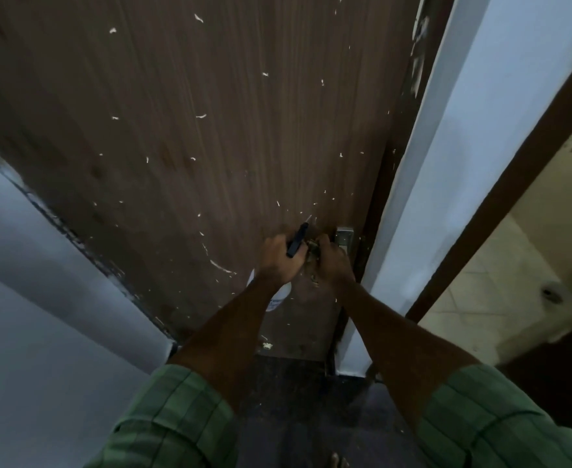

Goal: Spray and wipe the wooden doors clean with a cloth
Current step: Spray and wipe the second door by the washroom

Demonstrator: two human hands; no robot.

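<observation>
Head view: left hand point(277, 261) grips a spray bottle point(276, 297), fingers curled round its black trigger head, nozzle pointing up-right at the door point(210, 130) just beyond. Right hand point(330, 261), just right of it at frame centre, fingers bunched on a cloth point(313, 265) below the handle plate point(343, 236). Cloth lies nearer the plate; wiping there likely next.

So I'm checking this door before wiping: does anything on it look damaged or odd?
Yes. White flecks are scattered across the door, and its left edge looks chipped with pale patches.
</observation>
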